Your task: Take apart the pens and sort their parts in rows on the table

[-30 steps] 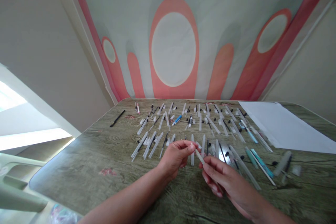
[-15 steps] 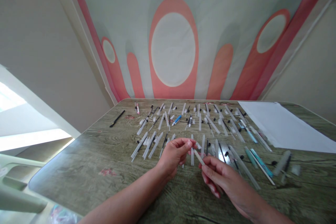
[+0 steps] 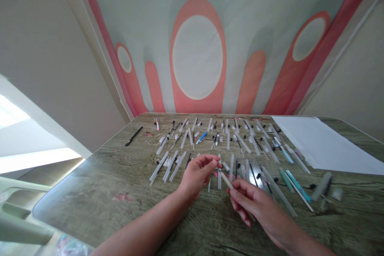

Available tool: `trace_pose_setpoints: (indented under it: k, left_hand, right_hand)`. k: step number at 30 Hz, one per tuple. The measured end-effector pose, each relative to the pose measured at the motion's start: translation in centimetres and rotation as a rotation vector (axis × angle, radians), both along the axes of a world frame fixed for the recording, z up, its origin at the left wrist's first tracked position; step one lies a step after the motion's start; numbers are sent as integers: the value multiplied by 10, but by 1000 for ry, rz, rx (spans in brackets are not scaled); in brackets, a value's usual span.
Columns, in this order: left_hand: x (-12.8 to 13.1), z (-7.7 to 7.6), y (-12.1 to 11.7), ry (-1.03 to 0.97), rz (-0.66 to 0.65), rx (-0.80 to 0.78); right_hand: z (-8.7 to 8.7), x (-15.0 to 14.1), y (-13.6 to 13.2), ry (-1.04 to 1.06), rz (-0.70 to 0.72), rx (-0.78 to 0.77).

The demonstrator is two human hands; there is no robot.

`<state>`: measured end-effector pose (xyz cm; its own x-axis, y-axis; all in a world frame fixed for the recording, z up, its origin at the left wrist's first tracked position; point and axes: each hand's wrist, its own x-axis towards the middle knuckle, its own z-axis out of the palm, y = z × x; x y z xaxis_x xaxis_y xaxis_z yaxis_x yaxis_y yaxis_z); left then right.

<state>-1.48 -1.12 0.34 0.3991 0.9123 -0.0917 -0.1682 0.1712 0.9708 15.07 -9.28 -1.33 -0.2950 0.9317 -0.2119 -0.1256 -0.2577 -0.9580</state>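
Left hand (image 3: 195, 174) slightly leftward, pale rod (image 3: 225, 179) slanting from right grip (image 3: 240, 198).

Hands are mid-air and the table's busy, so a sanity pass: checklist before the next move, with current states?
1. Right hand gripping the pale stick: ok, pinched at its near end.
2. Left hand by the stick's far end: ok, thumb and fingertips closed there.
3. What the left fingertips pinch: cannot tell, too small.
4. Background between the hands free of loose pieces: not ok, pale strips lie on the table.
5. Both hands away from the white sheet: ok.
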Motion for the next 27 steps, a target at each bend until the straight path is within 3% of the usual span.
trace_pose_setpoints:
  k: [3, 6, 10, 12, 16, 19, 23, 27]
  left_hand:
    - [-5, 0, 8, 59, 24, 10]
    - [-15, 4, 31, 177, 64, 107]
    - [-22, 20, 90, 747, 192, 547]
    - [-19, 27, 126, 889, 219, 637]
    - [-1, 29, 187, 1094, 198, 666]
    - [17, 23, 215, 1244, 147, 654]
    - [36, 13, 231, 1381, 89, 637]
    - [45, 8, 233, 1431, 52, 620]
  right_hand:
    - [2, 0, 0, 6, -3, -2]
    - [3, 1, 1, 22, -2, 13]
    - [1, 2, 2, 33, -15, 37]
    - [0, 2, 2, 31, -17, 40]
    - [-1, 2, 3, 20, -10, 49]
    - [-3, 2, 5, 29, -21, 49]
    - [-6, 2, 9, 53, -26, 39]
    - [-9, 2, 10, 73, -25, 30]
